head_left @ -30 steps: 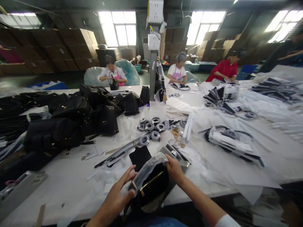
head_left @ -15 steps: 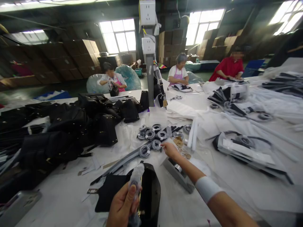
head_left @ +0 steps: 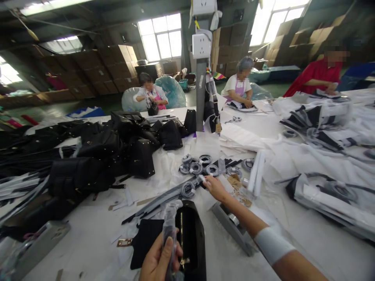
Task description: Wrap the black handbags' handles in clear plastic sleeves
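Observation:
My left hand (head_left: 161, 255) is wrapped round a bag handle covered in clear plastic (head_left: 170, 220). Right behind it lies an open black handbag (head_left: 195, 234) with a gold zipper, its flap with a metal clasp (head_left: 124, 242) spread to the left. Farther forward, the fingers of my right hand (head_left: 216, 188) pinch a coiled strap in wrapping (head_left: 200, 179), seen nearly edge-on and partly hidden by the fingers. Several more wrapped strap coils (head_left: 195, 168) lie just beyond, and one coil (head_left: 188, 190) sits to the left of that hand.
Black bags (head_left: 99, 142) are heaped at the left. A grey tray (head_left: 231, 226) holding a tape roll lies under my right forearm. A post with sockets (head_left: 200, 89) rises at mid-table. Wrapped strap bundles (head_left: 331, 199) lie right. Three people work across the table.
The view has swung left. My right hand has lifted and tilted one coil from the cluster. My left hand keeps its hold on the plastic-covered handle, which now stands more upright.

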Demonstrator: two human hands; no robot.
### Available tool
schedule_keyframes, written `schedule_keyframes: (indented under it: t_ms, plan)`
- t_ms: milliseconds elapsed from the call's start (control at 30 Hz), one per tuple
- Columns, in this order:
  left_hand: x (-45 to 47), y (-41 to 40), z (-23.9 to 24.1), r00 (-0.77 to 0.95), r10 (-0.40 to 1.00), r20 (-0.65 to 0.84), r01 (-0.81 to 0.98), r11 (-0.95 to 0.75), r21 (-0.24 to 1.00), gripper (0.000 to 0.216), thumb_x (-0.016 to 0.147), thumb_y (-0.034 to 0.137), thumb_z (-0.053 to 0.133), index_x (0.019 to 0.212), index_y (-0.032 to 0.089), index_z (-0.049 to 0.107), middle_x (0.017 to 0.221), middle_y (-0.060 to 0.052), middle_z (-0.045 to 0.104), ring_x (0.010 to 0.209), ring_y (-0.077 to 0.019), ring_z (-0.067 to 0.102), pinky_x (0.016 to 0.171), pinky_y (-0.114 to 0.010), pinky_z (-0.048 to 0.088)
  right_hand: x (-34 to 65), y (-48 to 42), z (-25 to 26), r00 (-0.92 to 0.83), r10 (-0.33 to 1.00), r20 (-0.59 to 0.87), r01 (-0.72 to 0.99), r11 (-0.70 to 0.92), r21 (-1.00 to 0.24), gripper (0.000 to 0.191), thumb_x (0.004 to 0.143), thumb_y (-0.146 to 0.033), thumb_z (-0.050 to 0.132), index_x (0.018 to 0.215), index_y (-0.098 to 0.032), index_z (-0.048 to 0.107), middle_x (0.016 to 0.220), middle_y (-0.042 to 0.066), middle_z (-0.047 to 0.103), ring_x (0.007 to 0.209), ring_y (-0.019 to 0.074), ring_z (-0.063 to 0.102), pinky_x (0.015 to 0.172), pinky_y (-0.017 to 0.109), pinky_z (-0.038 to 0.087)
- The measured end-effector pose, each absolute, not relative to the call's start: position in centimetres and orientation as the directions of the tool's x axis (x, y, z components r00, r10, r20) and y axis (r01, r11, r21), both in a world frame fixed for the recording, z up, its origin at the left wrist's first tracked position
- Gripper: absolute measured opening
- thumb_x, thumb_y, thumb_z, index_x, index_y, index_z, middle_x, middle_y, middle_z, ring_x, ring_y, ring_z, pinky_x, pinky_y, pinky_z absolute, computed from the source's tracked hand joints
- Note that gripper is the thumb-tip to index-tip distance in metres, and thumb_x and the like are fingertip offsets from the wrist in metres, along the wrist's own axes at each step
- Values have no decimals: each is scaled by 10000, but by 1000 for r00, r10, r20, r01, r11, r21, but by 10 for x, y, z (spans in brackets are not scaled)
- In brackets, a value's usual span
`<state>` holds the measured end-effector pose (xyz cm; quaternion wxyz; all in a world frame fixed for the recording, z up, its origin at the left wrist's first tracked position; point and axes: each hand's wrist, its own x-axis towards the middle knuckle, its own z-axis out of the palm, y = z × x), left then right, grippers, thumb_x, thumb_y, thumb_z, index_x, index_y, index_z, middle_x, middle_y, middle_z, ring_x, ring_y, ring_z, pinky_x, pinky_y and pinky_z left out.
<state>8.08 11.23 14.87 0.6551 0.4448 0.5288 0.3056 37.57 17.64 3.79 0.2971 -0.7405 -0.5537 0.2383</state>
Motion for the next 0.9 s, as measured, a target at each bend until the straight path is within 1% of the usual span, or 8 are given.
schedule_keyframes:
  t_ms: [100,200,400,467,567,633,800,900]
  plan:
    - [79,115,148,221,903,-369,58,366,929,534,714,644,702,980,182,678,744,-36,681,543,-133,584,522,-224,506,358,134,73,335,942,-23,587,-227,-777,398,992,-416,333,1003,-173,649,1006,80,702,997,234,613,939,392,416]
    - [73,118,147,233,914,-333,107,316,943,504,744,585,711,1044,181,681,835,-43,705,672,-165,643,630,-238,547,322,88,101,414,908,-67,472,-277,-837,506,970,-542,311,915,-167,647,829,63,684,779,214,616,765,332,462]
    - [65,119,148,347,901,-258,136,224,965,423,872,511,604,1134,191,693,1101,-73,711,1059,-237,644,907,-275,508,228,56,119,522,830,-197,155,-319,-935,556,843,-678,483,842,-159,683,853,77,690,815,234,631,727,308,480]
    - [63,117,148,382,887,-261,113,235,965,456,867,503,615,1187,181,662,1082,-86,719,1014,-240,665,863,-282,529,206,62,122,530,822,-208,101,-305,-947,558,842,-676,487,836,-160,701,816,70,699,808,235,637,722,306,485]
    - [59,117,149,404,879,-253,105,230,968,582,836,489,663,1303,165,536,860,-65,735,787,-210,698,694,-262,552,184,73,127,522,818,-242,-34,-263,-964,532,846,-655,499,861,-170,720,800,57,716,754,218,644,673,290,492]
    - [53,119,149,405,884,-235,111,207,972,580,824,477,681,1288,171,515,776,-35,713,696,-187,687,632,-240,540,174,76,129,522,810,-265,-124,-236,-964,505,829,-639,539,885,-174,726,818,56,727,743,215,644,663,290,497]
    - [43,130,150,423,881,-214,61,208,976,465,790,444,721,1154,179,603,911,-52,713,762,-190,697,656,-239,556,156,71,129,547,787,-285,-184,-219,-958,459,761,-588,659,880,-151,731,845,70,729,781,225,642,699,299,497]
    - [42,135,150,418,878,-233,34,241,970,436,772,413,746,1112,166,626,888,-51,721,836,-207,698,704,-252,565,150,67,129,530,790,-310,-226,-221,-949,476,785,-588,629,900,-136,727,833,73,728,752,214,644,669,293,496]
